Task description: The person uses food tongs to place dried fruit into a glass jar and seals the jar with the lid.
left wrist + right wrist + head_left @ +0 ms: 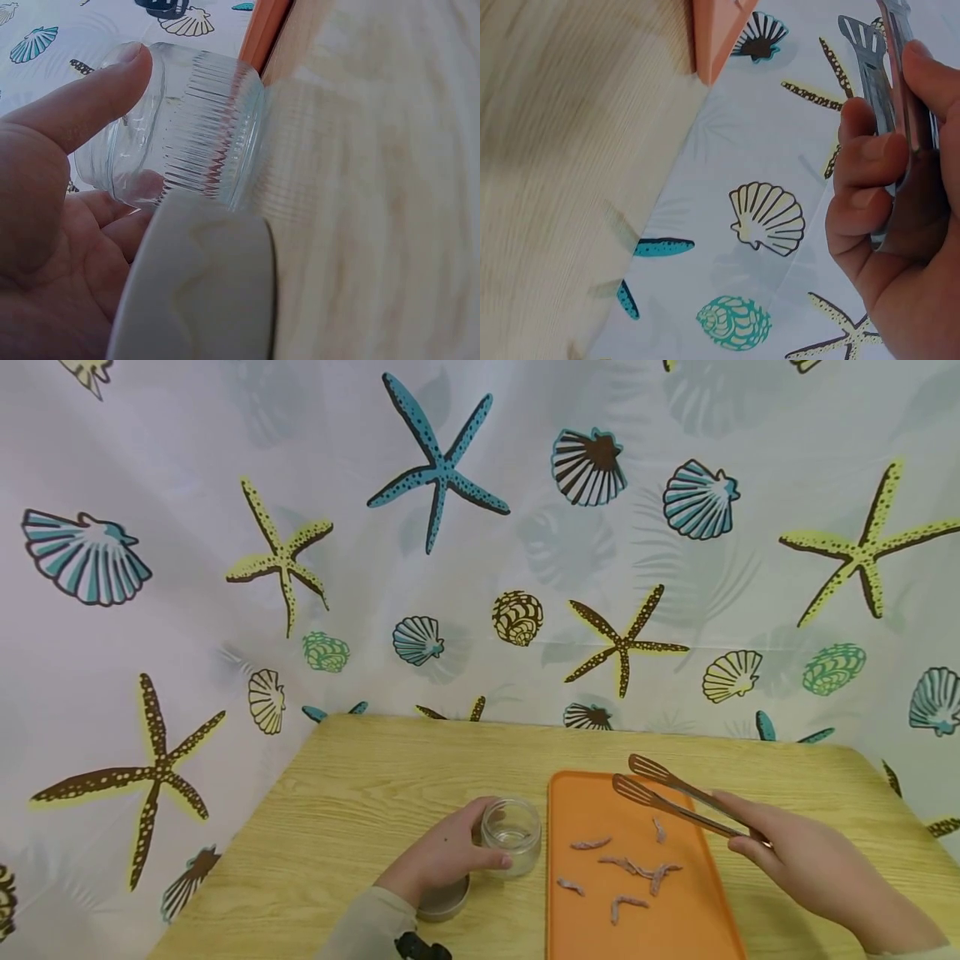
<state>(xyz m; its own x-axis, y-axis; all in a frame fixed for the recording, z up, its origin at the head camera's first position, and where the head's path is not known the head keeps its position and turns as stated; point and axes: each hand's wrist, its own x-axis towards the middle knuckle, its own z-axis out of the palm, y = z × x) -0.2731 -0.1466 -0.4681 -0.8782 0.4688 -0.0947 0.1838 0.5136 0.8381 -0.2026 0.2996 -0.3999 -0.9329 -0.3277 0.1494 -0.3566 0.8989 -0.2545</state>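
My left hand [444, 853] holds a clear glass jar [517, 852], thumb on one side and fingers round the other. The jar stands upright and uncapped on the table, and its ribbed wall shows in the left wrist view. A round, pale lid [444, 902] lies beside it, partly hidden under the left hand. My right hand [806, 852] grips metal tongs [686, 806], their slotted tips apart and pointing left over the far end of an orange board [585, 935]. Several thin, twisted greyish-brown strips [628, 867] lie on the board, below the tongs in the head view.
The wood-grain table [360, 793] reaches back to a white curtain [480, 560] printed with shells and starfish, which also hangs along both sides. The orange board's raised rim stands just right of the jar.
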